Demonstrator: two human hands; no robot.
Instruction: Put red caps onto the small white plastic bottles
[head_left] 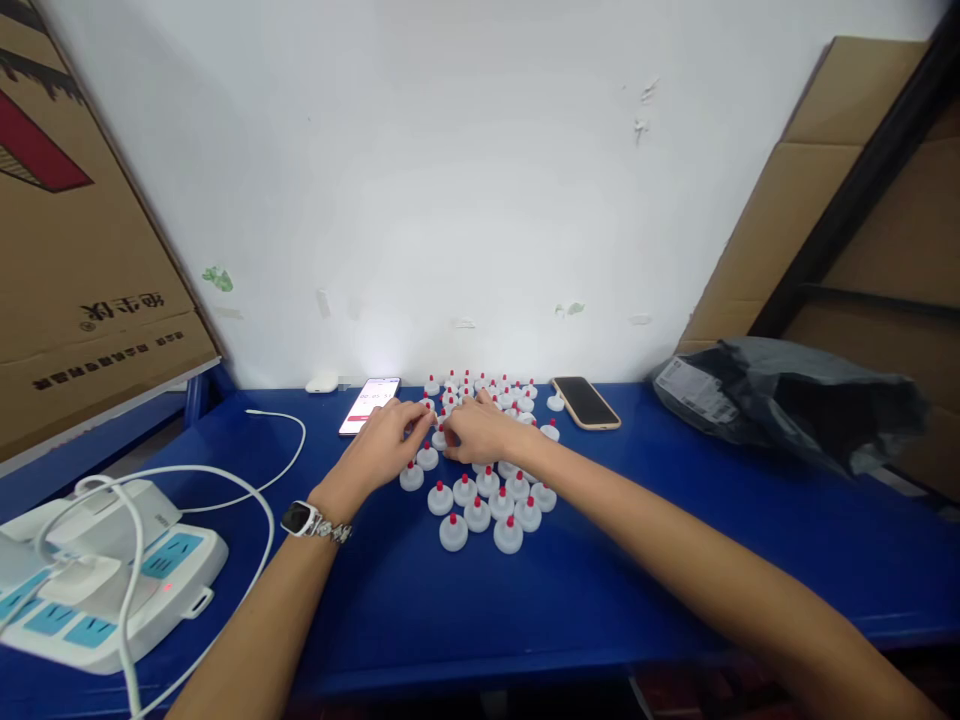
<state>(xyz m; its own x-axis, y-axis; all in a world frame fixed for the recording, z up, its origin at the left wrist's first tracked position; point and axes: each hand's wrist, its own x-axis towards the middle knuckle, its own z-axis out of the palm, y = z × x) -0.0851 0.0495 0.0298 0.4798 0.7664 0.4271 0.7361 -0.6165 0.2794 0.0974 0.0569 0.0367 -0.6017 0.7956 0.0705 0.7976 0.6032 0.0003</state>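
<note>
Many translucent white caps with red tips [477, 514] stand upright in a loose cluster on the blue table [600, 600]. At the cluster's left side my left hand [396, 438], with a watch [300, 517] and a bracelet on its wrist, has thumb and fingers drawn together in a pinch. What lies between those fingertips is too small to make out. My right hand [484, 430] reaches in over the middle of the cluster, its fingers curled downward among the caps. Its fingertips are partly hidden, close to a cap [440, 437] between the two hands.
A lit phone [369, 405] lies left of the caps, a dark-screened phone [586, 402] right. A white power strip [150, 590] with looping cables [270, 530] occupies the left. A grey plastic parcel [787, 400] sits at right. Cardboard boxes [90, 250] flank the table.
</note>
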